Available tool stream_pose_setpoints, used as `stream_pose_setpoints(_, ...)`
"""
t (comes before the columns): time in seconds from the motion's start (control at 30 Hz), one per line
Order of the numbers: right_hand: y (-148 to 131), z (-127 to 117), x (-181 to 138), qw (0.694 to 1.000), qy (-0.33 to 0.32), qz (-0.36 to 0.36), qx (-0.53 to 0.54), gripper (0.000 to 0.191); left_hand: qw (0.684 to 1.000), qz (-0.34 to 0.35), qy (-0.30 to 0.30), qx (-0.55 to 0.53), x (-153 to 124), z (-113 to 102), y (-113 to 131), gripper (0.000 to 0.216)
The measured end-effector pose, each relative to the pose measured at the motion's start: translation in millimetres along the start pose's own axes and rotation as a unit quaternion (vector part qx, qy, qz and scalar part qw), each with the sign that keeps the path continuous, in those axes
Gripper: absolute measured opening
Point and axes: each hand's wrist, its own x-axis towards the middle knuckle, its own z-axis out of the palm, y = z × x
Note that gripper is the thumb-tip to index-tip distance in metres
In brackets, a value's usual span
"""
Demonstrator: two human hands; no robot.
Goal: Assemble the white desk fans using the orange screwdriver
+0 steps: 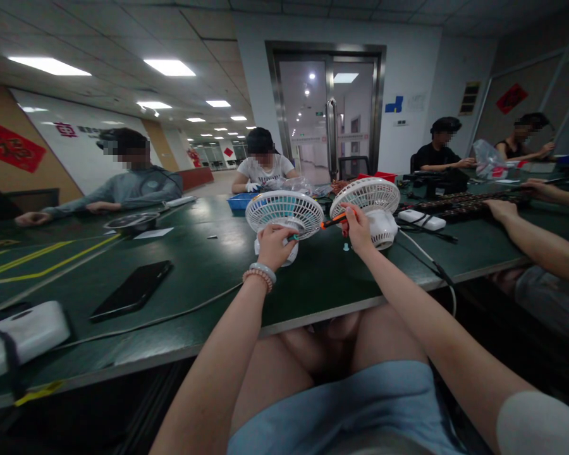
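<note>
Two white desk fans stand before me, the left fan (284,205) and the right fan (367,193), their round grilles tilted back. At the left fan's hub, my left hand (274,246) has its fingers closed together; a small teal piece (293,237) shows at the fingertips. An orange-and-black screwdriver (336,220) is gripped in my right hand (358,229), in front of the right fan. Its shaft points left toward the rim of the left fan's grille; I cannot tell whether it touches. A small pale-blue piece (346,246) sits on the table below my right hand.
On the green table (208,272) lie a black phone (133,289), a white box (26,335) and a cable on the left. A white power strip (422,219) is at right. A blue tray (243,202) stands behind the fans. Co-workers sit opposite; another's arms reach in from the right.
</note>
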Motion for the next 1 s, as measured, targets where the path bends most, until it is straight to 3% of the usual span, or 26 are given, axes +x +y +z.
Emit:
stream_pose_setpoints(0.23,2.9,-0.6,-0.7,0.995,-0.030,0.013,0.092,0.036,1.000,0.011,0.016,0.011,0.8,3.5,-4.0,0.022)
stream_pose_setpoints(0.63,-1.5,-0.6,2.1,1.000,0.003,-0.020,0.003,0.035,0.999,0.016,0.021,0.017,1.8,2.1,-3.8,0.022)
stream_pose_setpoints(1.0,-5.1,-1.2,2.9,0.997,-0.009,0.022,0.076,0.039,1.000,0.008,0.014,0.025,2.1,0.0,-2.4,0.023)
